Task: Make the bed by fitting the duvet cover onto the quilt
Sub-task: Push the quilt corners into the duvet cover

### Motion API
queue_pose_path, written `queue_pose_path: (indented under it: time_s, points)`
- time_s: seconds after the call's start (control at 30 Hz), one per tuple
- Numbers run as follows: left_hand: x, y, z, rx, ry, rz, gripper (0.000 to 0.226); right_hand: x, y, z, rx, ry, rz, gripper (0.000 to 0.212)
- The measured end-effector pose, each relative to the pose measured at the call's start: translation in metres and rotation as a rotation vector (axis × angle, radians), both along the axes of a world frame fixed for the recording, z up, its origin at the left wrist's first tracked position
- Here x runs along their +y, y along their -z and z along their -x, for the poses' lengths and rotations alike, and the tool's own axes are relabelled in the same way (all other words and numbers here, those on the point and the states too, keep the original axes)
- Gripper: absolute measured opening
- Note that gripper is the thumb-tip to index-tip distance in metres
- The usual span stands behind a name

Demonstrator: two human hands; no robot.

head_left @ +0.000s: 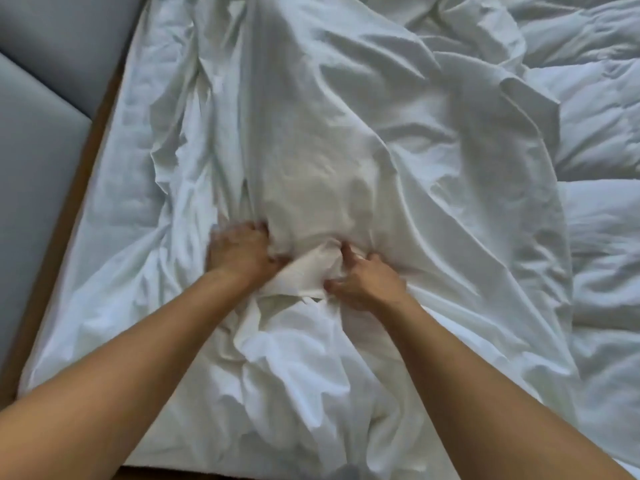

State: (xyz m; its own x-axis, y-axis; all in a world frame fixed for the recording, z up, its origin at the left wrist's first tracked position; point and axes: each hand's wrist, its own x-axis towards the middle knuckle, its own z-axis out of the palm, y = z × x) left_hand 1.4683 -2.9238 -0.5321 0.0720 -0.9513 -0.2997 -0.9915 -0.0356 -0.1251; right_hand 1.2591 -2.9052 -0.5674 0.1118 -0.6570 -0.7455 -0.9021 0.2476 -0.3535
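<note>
Bed (114, 188) carried a white sheet, creased, reaching its left and near edges. Directly upon it lay a rumpled white cover (329, 140) — spread down the middle — and a puffy quilt (595, 126) bunched at the right side.

The duvet cover (346, 140) is white, thin and heavily creased, spread in long folds down the middle of the bed and bunched into a loose heap at the near edge. A gathered wad of it stands up at the centre. The quilt (595, 143) is white and puffy, with soft stitched sections, lying rumpled along the right side, partly under the cover's edge.
</note>
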Motion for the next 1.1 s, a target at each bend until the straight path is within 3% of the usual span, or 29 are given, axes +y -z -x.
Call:
queue_pose_path:
  time_s: [0.03, 0.1, 0.17, 0.23, 0.3, 0.37, 0.47, 0.53, 0.6, 0.67, 0.7, 0.77, 0.8, 0.83, 0.9, 0.93, 1.0, 1.07, 1.1]
  points:
    - [-0.008, -0.002, -0.005, 0.056, -0.009, -0.203, 0.06, -0.007, -0.006, -0.003, 0.024, 0.011, 0.038, 0.074]
    - [-0.051, -0.023, -0.022, 0.547, -0.149, -0.408, 0.04, -0.024, -0.02, -0.015, -0.033, 0.166, 0.32, 0.045]
    - [-0.102, -0.034, -0.045, 1.101, -0.43, -0.197, 0.015, -0.047, -0.034, -0.035, -0.187, 0.38, 0.73, 0.027]
    - [-0.143, -0.023, -0.053, 1.294, -0.617, -0.072, 0.01, -0.081, -0.04, -0.058, -0.306, 0.489, 0.864, 0.037]
    - [-0.155, 0.0, -0.04, 1.269, -0.636, -0.281, 0.011, -0.12, -0.031, -0.075, -0.313, 0.509, 0.664, 0.053]
    - [-0.154, 0.02, -0.024, 1.268, -0.674, -0.41, 0.044, -0.144, -0.008, -0.084, -0.222, 0.526, 0.458, 0.047]
    - [-0.156, 0.037, -0.023, 1.412, -0.734, -0.41, 0.077, -0.151, 0.009, -0.089, -0.146, 0.605, 0.321, 0.034]
    - [-0.163, 0.037, -0.032, 1.475, -0.7, -0.35, 0.07, -0.154, 0.007, -0.09, -0.245, 0.654, 0.389, 0.024]
    - [-0.173, 0.023, -0.048, 1.372, -0.517, -0.124, 0.05, -0.158, -0.006, -0.096, -0.363, 0.742, 0.684, 0.018]
    - [-0.187, 0.0, -0.069, 1.237, -0.338, 0.279, 0.036, -0.156, -0.013, -0.108, -0.392, 0.784, 0.973, 0.028]
    - [-0.192, -0.009, -0.079, 1.14, -0.265, 0.489, 0.033, -0.154, -0.01, -0.116, -0.361, 0.731, 1.0, 0.033]
    - [-0.194, -0.004, -0.092, 0.905, -0.146, 0.663, 0.028, -0.148, 0.008, -0.129, -0.166, 0.533, 0.72, 0.051]
    - [-0.189, 0.007, -0.093, 0.751, -0.134, 0.552, 0.029, -0.146, 0.021, -0.132, -0.008, 0.423, 0.477, 0.057]
    - [-0.181, 0.023, -0.089, 0.578, -0.139, 0.32, 0.037, -0.144, 0.033, -0.134, 0.144, 0.324, 0.289, 0.059]
    - [-0.176, 0.051, -0.085, 0.426, -0.187, -0.082, 0.063, -0.141, 0.047, -0.136, 0.304, 0.217, 0.211, 0.063]
    - [-0.181, 0.055, -0.088, 0.456, -0.247, -0.141, 0.079, -0.144, 0.051, -0.135, 0.289, 0.233, 0.264, 0.063]
    - [-0.203, 0.049, -0.1, 0.791, -0.459, -0.1, 0.095, -0.152, 0.055, -0.129, 0.133, 0.323, 0.338, 0.051]
    - [-0.211, 0.041, -0.104, 1.233, -0.69, -0.154, 0.076, -0.158, 0.051, -0.12, -0.043, 0.393, 0.329, 0.049]
    - [-0.21, 0.038, -0.103, 1.337, -0.741, -0.21, 0.063, -0.16, 0.046, -0.115, -0.098, 0.424, 0.332, 0.051]
